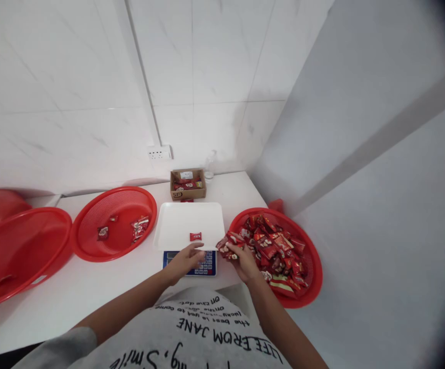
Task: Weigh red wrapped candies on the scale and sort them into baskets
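A white scale tray [176, 225] sits on a blue scale [207, 266] with one red candy packet [195, 236] on it. My left hand [185, 261] hovers over the scale's keypad just below that packet, fingers loosely apart and holding nothing. My right hand [241, 259] is closed on a bunch of red candy packets [228, 245] at the left rim of the red basket [314, 277], which is full of red packets.
A red basket [91, 246] left of the scale holds a few packets. Another red basket [22, 256] lies at the far left. A small cardboard box [176, 193] with packets and a clear bottle [209, 166] stand at the back by the wall.
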Available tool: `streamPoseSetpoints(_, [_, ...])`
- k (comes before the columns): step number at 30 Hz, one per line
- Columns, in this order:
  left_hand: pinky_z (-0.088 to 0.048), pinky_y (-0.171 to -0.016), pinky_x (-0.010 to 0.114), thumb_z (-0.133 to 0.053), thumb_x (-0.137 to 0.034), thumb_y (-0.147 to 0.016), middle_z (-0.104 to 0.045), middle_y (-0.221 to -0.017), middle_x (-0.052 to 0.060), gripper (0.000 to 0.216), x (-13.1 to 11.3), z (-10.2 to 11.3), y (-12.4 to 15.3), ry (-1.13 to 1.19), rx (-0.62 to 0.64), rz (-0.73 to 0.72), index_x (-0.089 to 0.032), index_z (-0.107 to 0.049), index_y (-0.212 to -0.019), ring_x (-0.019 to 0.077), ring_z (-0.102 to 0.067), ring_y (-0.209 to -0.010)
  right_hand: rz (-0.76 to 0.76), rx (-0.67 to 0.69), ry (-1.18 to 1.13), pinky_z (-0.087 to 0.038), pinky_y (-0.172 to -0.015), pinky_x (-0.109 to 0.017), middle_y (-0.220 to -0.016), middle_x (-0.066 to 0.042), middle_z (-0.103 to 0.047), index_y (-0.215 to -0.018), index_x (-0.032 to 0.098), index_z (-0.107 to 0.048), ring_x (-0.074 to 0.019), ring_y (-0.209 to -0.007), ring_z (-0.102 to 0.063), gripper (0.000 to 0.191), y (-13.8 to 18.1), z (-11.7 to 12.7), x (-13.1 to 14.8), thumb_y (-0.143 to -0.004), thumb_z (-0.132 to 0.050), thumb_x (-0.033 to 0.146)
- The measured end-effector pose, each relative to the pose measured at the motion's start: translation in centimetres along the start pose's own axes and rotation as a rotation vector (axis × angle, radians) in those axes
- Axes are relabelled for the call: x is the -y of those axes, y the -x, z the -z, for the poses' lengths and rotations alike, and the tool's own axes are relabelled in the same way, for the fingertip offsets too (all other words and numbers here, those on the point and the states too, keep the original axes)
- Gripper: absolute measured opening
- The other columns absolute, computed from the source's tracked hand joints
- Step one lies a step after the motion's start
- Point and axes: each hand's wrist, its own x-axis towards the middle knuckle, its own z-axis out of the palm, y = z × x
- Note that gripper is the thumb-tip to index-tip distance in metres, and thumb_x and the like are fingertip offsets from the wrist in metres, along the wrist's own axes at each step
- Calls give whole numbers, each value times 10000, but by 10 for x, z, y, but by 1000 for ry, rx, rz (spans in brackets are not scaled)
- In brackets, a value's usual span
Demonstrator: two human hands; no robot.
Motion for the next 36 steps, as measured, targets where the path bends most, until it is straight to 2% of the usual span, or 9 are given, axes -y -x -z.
streamPoseSetpoints(4, [-519,-738,344,-695,-403,-736,-644,-1037,91,516,-8,-2,-5,246,54,63,-189,-522,-1173,184,-636,-863,-109,132,-32,-516,-595,-274,-939,-17,-695,-1084,232,-568,-181,-771,-659,519,16,-44,-9,-593,-732,268])
streamPoseSetpoints(7, [-494,-648,282,-777,-331,-655,-654,-851,40,449,-4,8,-7,296,-32,94,-170,-588,-1029,147,-616,-723,-168,161,3,-492,-539,-248,-907,-1,-694,-1062,238,-563,-168,-721,-654,504,17,-58,-19,-590,-737,267])
streamPoseSetpoints(11, [-460,-602,232,-769,-254,-669,-624,-716,7,291,1,33,-12,362,-172,125,-149,-599,-880,102,-569,-617,-227,34,22,-460,-487,-222,-816,37,-670,-1011,261,-562,-131,-602,-636,454,2,-61,-26,-594,-742,258])
streamPoseSetpoints(15, [-478,-708,231,-692,-198,-748,-641,-821,31,263,-1,59,-21,406,-256,117,-169,-548,-966,100,-597,-705,-251,-100,46,-479,-493,-221,-698,59,-624,-978,265,-527,-127,-572,-644,389,-17,-63,-25,-642,-717,219])
streamPoseSetpoints(20, [-499,-771,301,-703,-187,-724,-624,-1003,66,462,3,74,-22,416,-244,208,-204,-507,-1142,139,-621,-780,-221,-77,128,-512,-483,-245,-761,54,-644,-1030,278,-505,-146,-581,-662,462,-29,-69,-23,-634,-722,183])
streamPoseSetpoints(25, [-508,-734,316,-720,-241,-703,-642,-973,75,488,11,79,-1,425,-171,275,-191,-498,-1135,178,-646,-806,-210,-168,92,-529,-515,-242,-667,54,-631,-836,225,-509,-126,-561,-642,310,-26,-61,-33,-615,-719,167])
streamPoseSetpoints(31, [-493,-733,287,-678,-280,-752,-668,-973,90,337,18,86,21,408,-92,313,-162,-532,-1033,157,-646,-786,-237,-97,62,-551,-588,-259,-711,10,-672,-800,191,-584,-131,-625,-643,230,-19,-63,-37,-618,-725,199])
streamPoseSetpoints(33, [-485,-729,280,-673,-284,-751,-673,-959,87,321,19,86,20,392,-93,319,-162,-536,-1015,156,-646,-791,-236,-28,49,-560,-658,-280,-791,-7,-694,-866,199,-611,-142,-698,-659,250,-23,-71,-36,-644,-719,238])
streamPoseSetpoints(36, [-472,-730,278,-683,-314,-728,-677,-948,82,334,19,82,17,335,-89,302,-168,-541,-992,156,-643,-791,-142,23,103,-545,-769,-306,-985,-36,-694,-1052,230,-584,-156,-847,-664,406,-36,-74,-36,-667,-703,280])
